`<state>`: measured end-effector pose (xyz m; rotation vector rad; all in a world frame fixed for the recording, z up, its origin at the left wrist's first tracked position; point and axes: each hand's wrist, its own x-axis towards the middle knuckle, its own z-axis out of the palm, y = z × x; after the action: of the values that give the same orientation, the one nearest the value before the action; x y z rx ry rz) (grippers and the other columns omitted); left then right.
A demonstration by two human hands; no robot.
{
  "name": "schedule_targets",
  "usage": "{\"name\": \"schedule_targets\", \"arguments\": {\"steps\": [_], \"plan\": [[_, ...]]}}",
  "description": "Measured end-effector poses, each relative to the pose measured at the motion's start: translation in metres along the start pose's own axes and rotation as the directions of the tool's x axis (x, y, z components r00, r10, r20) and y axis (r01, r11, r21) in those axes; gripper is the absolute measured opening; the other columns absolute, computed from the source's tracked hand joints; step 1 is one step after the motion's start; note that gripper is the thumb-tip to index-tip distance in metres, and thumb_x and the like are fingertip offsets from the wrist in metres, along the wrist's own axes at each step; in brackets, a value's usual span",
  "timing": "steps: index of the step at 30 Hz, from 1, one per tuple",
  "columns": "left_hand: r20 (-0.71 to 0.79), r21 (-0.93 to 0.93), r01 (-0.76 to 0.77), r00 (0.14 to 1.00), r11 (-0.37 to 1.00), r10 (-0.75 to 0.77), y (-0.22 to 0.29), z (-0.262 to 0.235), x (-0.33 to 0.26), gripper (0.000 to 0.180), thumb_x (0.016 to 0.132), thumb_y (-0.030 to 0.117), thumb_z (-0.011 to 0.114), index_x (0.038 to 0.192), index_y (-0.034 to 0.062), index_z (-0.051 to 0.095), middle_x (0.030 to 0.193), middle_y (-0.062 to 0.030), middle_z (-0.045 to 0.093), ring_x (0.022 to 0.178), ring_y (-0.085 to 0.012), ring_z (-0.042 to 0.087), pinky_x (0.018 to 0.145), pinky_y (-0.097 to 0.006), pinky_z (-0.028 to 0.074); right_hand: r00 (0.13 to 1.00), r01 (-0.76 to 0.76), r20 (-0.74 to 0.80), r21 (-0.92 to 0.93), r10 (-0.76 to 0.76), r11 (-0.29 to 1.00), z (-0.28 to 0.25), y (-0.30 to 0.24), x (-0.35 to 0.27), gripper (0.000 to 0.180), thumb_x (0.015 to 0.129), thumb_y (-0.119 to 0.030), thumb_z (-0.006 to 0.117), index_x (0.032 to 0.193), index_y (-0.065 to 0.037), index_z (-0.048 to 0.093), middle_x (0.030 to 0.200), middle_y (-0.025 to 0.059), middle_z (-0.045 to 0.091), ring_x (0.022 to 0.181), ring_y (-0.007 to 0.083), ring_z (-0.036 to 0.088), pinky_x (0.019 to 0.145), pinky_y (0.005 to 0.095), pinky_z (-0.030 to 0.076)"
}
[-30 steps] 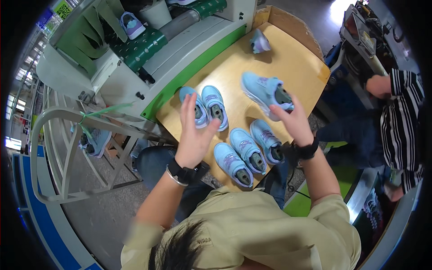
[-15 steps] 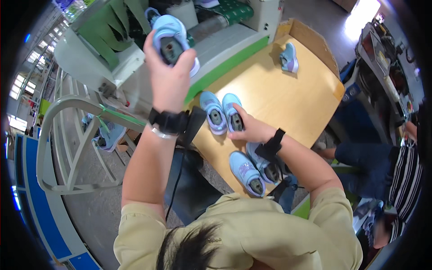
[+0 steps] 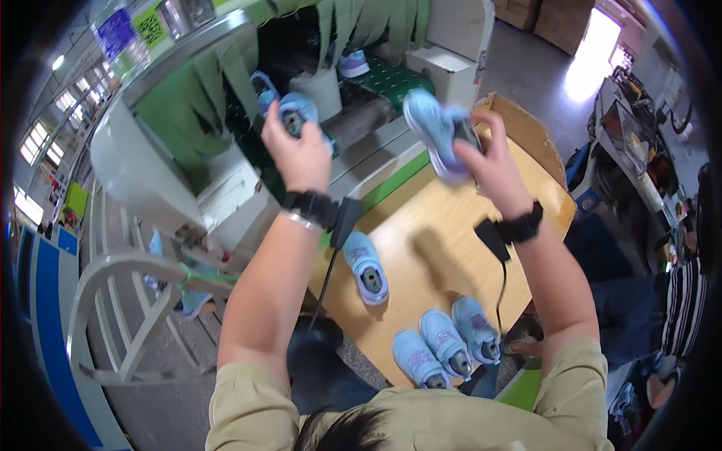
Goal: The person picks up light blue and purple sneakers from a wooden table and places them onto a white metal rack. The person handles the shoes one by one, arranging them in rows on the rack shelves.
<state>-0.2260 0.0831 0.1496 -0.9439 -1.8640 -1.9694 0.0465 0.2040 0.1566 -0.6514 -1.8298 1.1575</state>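
My left hand (image 3: 295,154) reaches to the opening of a machine, its fingers closed round a light-blue shoe (image 3: 299,107) with a dark insert inside. In my right hand (image 3: 492,161) another light-blue shoe (image 3: 435,131) is held up above the table, tilted and blurred by motion. Below, one blue shoe (image 3: 366,268) stands alone on the wooden table (image 3: 421,259). At the table's near edge three more sit side by side: a left shoe (image 3: 420,359), a middle shoe (image 3: 445,343) and a right shoe (image 3: 475,328).
Green strips (image 3: 184,105) hang over the machine's opening, where a green conveyor belt (image 3: 406,81) carries another shoe (image 3: 353,64). A metal rack (image 3: 128,263) stands at left. Cardboard (image 3: 526,135) edges the far right of the table. A co-worker in stripes (image 3: 681,308) is at right.
My right hand has gone from the middle shoes to the upper right, now holding a shoe in the air. The far-right shoe no longer stands there. One middle shoe remains; three show at the near edge.
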Motion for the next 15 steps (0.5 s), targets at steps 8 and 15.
{"name": "schedule_targets", "arguments": {"steps": [8,15], "plan": [[0.160,0.241,-0.065,0.987,0.968,0.026,0.004,0.009,0.011,0.063,0.098,0.030,0.064,0.151,0.0040,0.041,0.152,-0.0263,0.030,0.136,-0.0393,0.039,0.113,-0.044,0.034,0.997,0.054,-0.025,-0.481,-0.075,0.875,0.070,0.047,0.156,0.078,0.089,-0.040,0.073,0.155,-0.021,0.035,0.126,0.0225,0.064,0.116,0.0437,0.061,0.104,0.0524,0.046],[0.346,0.151,-0.106,0.937,0.983,0.048,0.056,-0.056,-0.063,0.067,0.098,0.013,0.061,0.157,0.0041,0.032,0.165,-0.0213,0.015,0.152,-0.0332,0.020,0.122,-0.049,0.020,0.992,-0.068,0.009,-0.803,0.127,0.592,0.001,0.157,0.083,0.093,0.083,-0.049,0.078,0.156,-0.015,0.033,0.147,0.0253,0.047,0.136,0.0439,0.045,0.113,0.0484,0.039]]}}
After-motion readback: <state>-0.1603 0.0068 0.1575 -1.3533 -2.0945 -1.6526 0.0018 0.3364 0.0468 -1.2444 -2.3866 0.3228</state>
